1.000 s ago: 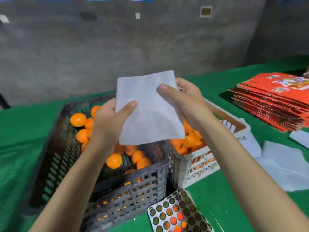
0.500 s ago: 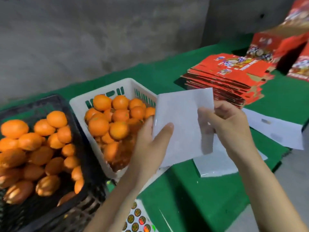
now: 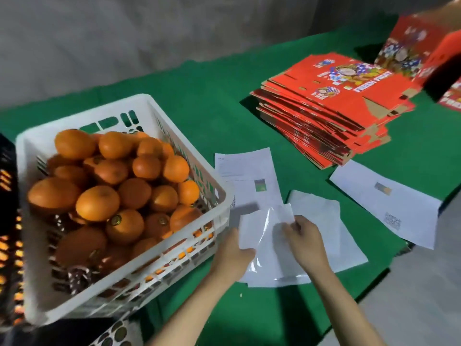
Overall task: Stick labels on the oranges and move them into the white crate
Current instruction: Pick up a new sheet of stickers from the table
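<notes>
- Head view. Green-covered desk point(image 3: 199, 96); grey wall behind its far edge.
- White crate point(image 3: 154, 113) toward the desk's left end, heaped with oranges point(image 3: 97, 203). Small round labels show on a few of the nearer fruits; print too small to read.
- Black crate point(image 3: 7, 221) touching the white crate's left side, cut off by the frame. Orange shows through its slots.
- Label sheet point(image 3: 117, 333) at the near edge below the white crate: rows of dark round stickers, no legible text.
- Left hand point(image 3: 230, 250): thumb on top, gripping the left edge of a glossy white sheet point(image 3: 264, 233) just beside the white crate.
- Right hand point(image 3: 305, 236): fingers curled, pinching the same sheet at its upper right part.
- Pile of plain white sheets point(image 3: 324, 221) lies beneath the held sheet.
- Printed paper point(image 3: 247, 171) beyond the hands: fine text lines, small green picture; unreadable.
- Second paper point(image 3: 384, 203) at the desk's right edge: small colour block and a QR-type square.
- Stack of flat red cartons point(image 3: 324, 108) toward the far right: cartoon figures, yellow lettering upside down, blurred, not reliably readable.
- Upright red box point(image 3: 419, 46) at the far right corner, same artwork.
</notes>
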The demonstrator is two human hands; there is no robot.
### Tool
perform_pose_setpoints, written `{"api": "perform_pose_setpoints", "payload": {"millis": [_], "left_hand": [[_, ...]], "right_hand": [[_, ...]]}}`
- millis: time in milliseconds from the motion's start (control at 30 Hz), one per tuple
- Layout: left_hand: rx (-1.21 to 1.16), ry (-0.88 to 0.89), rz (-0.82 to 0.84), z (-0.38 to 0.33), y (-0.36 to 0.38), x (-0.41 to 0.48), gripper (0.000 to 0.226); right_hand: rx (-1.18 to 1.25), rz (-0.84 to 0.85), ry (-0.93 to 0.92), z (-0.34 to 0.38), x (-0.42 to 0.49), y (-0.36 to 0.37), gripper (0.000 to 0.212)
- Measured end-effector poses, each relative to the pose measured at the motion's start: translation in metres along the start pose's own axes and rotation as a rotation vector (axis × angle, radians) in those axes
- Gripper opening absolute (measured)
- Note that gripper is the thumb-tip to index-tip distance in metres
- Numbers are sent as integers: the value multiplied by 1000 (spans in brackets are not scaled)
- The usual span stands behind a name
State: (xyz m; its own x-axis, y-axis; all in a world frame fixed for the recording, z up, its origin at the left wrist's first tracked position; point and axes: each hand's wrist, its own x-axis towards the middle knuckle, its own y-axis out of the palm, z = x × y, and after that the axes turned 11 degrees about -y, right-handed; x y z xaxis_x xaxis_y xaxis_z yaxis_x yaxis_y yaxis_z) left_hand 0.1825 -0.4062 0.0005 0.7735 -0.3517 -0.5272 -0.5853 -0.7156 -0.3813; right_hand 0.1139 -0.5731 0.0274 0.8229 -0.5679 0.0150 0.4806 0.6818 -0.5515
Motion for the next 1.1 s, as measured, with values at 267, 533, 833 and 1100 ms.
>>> {"api": "perform_pose_setpoints", "payload": {"millis": [267,533,833,1100], "left_hand": [[516,-110,-111,16,6,11,65],[829,161,-38,53,-67,-72,37],[876,130,-227,170,-177,-160,26],[853,-130,-329,237,-191,-190,44]], "right_hand": [[-647,71,16,-33,-11,33,37],[-557,-43,-565,17,-52,64,23],[-534,743,-987,96,-154,183,27],[-592,909,-984,108,-184,222,49]]}}
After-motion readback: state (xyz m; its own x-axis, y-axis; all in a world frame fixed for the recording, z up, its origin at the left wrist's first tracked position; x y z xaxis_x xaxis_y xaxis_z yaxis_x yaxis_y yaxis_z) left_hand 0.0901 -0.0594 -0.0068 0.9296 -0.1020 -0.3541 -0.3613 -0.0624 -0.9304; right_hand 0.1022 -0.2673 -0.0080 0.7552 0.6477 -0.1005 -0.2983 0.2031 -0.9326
